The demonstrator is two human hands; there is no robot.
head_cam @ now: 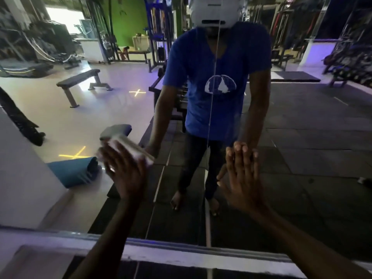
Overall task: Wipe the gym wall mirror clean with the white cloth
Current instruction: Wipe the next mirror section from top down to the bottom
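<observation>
The gym wall mirror (302,137) fills the view and reflects a person in a blue shirt and the gym behind. My left hand (124,172) presses a folded white cloth (130,150) against the glass at the lower left, fingers spread over it; the cloth is blurred. My right hand (241,178) lies flat on the mirror to the right, fingers straight and together, meeting its own reflection at the fingertips. A vertical seam (213,77) between two mirror panels runs between my hands.
The mirror's lower frame, a pale ledge (181,252), crosses the bottom. Reflected in the glass are a flat bench (80,81), a rolled blue mat (78,172), weight machines and dark rubber flooring. A white column (22,178) stands at the left.
</observation>
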